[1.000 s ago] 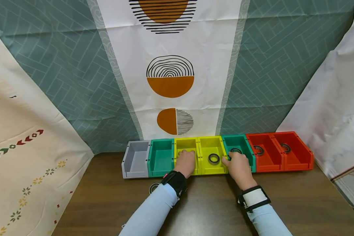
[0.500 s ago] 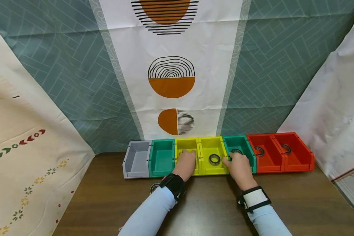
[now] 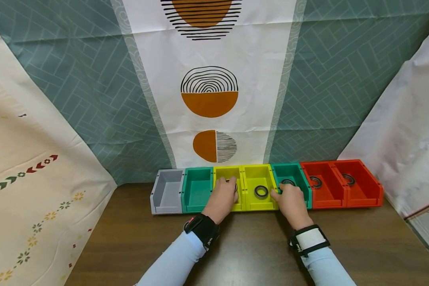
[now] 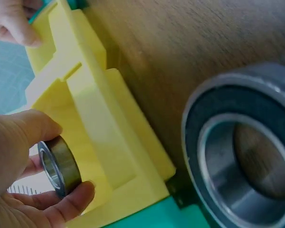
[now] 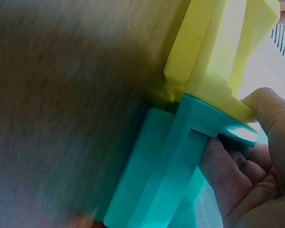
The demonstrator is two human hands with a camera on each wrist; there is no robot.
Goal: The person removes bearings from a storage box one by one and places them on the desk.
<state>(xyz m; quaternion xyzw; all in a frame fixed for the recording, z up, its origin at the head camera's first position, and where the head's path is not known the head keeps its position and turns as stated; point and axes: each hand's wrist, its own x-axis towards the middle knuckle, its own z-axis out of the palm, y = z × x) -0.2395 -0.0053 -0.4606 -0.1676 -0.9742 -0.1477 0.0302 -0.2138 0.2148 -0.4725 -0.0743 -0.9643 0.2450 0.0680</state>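
No readable text, label, brand or number can be made out on any surface; only abstract printed patterns are seen across the upper frame.

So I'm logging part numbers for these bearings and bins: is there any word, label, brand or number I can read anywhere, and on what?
None can be read.
Bearing pinched in the left hand: no marking shows.
Yellow bin, green bin under the right hand: plain.
Wrist bands: a small red tag, too small to read.

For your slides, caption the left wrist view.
Left hand pinches a bearing beside the yellow bin.
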